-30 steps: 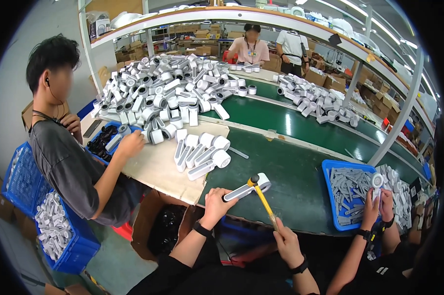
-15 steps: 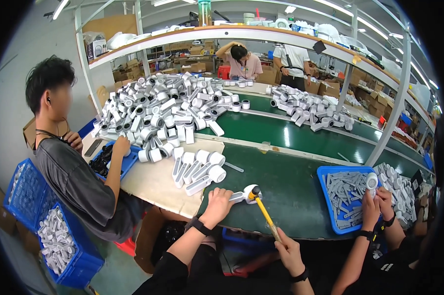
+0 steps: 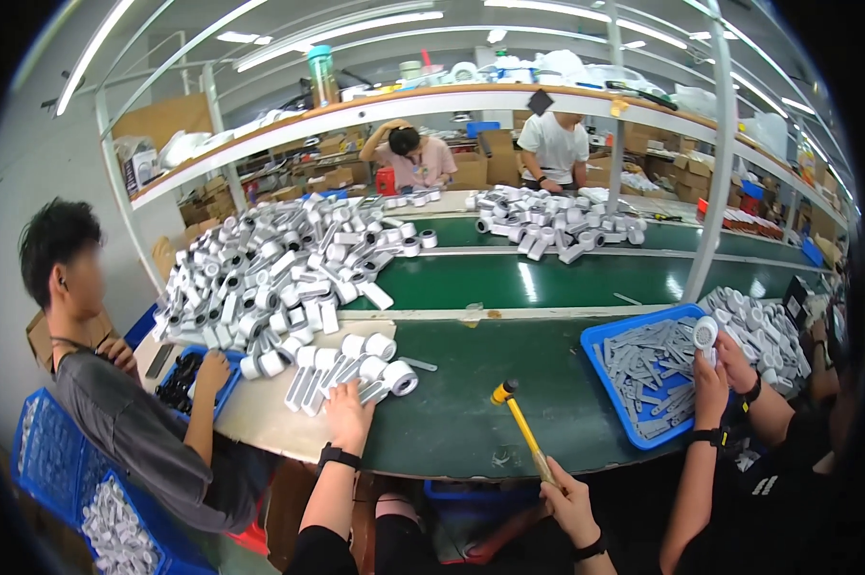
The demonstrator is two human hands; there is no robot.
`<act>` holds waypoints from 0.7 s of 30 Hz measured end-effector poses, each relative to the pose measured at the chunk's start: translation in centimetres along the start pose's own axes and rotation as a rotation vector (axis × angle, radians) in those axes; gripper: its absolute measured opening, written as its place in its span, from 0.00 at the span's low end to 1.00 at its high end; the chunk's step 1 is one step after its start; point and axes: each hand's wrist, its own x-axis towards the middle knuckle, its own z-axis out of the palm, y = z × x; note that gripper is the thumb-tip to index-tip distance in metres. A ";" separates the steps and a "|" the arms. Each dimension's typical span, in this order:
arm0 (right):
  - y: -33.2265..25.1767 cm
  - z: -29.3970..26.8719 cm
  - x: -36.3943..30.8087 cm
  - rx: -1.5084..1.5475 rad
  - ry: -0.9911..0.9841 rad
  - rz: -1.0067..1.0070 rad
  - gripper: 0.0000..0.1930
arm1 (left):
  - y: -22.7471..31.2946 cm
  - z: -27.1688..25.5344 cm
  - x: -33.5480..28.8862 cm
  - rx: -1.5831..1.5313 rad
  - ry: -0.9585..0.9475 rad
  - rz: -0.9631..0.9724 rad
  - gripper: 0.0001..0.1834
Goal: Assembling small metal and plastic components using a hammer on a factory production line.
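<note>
White fans (image 3: 372,368) (clustered) lie just beyond the left hand (image 3: 348,414).

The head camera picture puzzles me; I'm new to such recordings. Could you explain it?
There is no machine: a person works with two bare hands. This wide, curved view comes from a camera on that person's head, looking down. The right hand holds a yellow hammer. The left hand reaches to some white-and-grey devices; whether it grips one is unclear. Beyond them lies a large pile of similar pieces. Rightward on the green surface, a blue tray holds grey strips.
</note>
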 end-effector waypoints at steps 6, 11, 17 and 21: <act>-0.1 0.4 6.0 0.192 -0.088 0.174 0.32 | 1.4 2.7 0.8 0.448 0.104 -0.092 0.22; 3.0 2.3 10.4 0.196 -0.051 0.178 0.35 | 8.8 0.6 -2.3 0.070 -0.008 0.168 0.30; 3.0 3.5 10.9 0.151 -0.016 0.117 0.34 | 13.9 0.6 -4.4 -0.221 -0.223 0.324 0.26; 2.8 3.3 10.1 0.110 -0.002 0.071 0.34 | 15.9 0.9 -7.4 -0.223 -0.252 0.299 0.25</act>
